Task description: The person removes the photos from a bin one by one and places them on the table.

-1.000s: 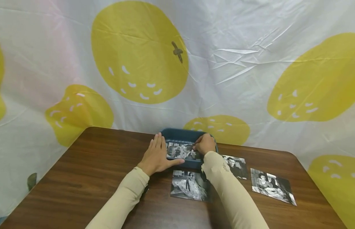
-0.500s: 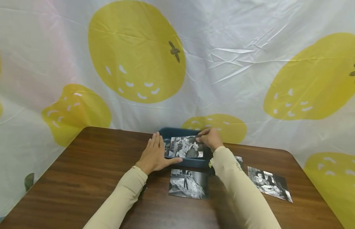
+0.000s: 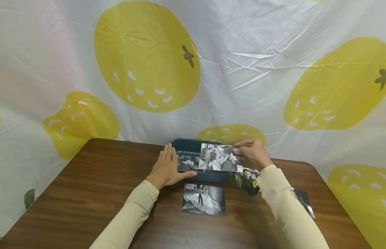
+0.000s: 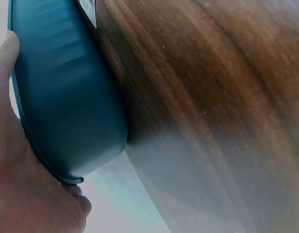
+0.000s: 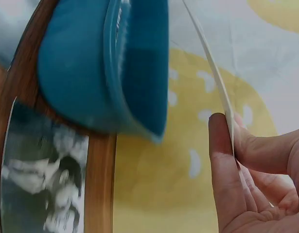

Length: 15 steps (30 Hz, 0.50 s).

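A blue plastic bin (image 3: 186,142) stands at the table's far edge, with a black-and-white photo (image 3: 187,162) showing inside it. My left hand (image 3: 165,169) rests along its left end, fingers straight and thumb spread over the near rim; the left wrist view shows the thumb on the bin wall (image 4: 66,97). Above the right part of the bin, my right hand (image 3: 253,152) pinches another black-and-white photo (image 3: 219,157) by its right edge. Seen edge-on in the right wrist view, that photo (image 5: 212,68) sits between thumb and fingers, apart from the bin.
On the brown wooden table (image 3: 111,193), one photo (image 3: 203,199) lies in front of the bin and another (image 3: 239,178) by its right front. A third photo (image 3: 305,200) is partly hidden behind the right sleeve. A lemon-print cloth (image 3: 146,58) hangs behind.
My right hand has lifted the pinched photo up from inside the bin and moved it to the right, uncovering the photo beneath. My left hand has stayed on the bin.
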Each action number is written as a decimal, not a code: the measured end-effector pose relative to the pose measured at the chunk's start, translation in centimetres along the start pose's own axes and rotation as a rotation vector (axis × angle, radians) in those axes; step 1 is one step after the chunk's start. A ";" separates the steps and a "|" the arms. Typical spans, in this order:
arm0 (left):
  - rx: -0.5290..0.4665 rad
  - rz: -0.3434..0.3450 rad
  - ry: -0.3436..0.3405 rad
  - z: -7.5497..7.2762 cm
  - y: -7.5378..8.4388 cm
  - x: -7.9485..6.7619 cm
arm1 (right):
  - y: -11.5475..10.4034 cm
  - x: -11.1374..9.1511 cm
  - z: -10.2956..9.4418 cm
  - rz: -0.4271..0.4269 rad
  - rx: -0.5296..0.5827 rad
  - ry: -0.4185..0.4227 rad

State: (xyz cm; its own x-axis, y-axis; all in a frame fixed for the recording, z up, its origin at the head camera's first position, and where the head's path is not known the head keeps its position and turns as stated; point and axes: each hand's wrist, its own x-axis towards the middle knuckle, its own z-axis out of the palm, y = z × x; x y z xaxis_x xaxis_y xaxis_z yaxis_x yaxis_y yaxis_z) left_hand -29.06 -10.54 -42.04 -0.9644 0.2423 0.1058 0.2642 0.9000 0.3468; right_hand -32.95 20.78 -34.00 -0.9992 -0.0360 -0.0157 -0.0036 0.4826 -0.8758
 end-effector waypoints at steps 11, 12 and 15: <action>-0.006 -0.002 -0.001 -0.1 0.2 -0.1 | 4.6 -4.6 -6.6 0.068 -0.037 -0.010; -0.006 -0.002 -0.001 -0.1 0.2 -0.1 | 5.1 -5.1 -7.1 0.087 -0.005 -0.014; 0.000 0.002 0.003 -0.1 0.2 -0.1 | 6.6 -6.3 -8.1 0.127 0.036 -0.018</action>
State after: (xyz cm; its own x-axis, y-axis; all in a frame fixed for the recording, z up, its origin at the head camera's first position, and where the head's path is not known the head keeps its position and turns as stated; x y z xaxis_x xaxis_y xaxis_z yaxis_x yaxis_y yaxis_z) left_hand -28.93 -10.40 -41.93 -0.9639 0.2428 0.1094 0.2659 0.8994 0.3470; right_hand -26.98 31.27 -35.83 -0.9907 0.0079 -0.1359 0.1247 0.4526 -0.8830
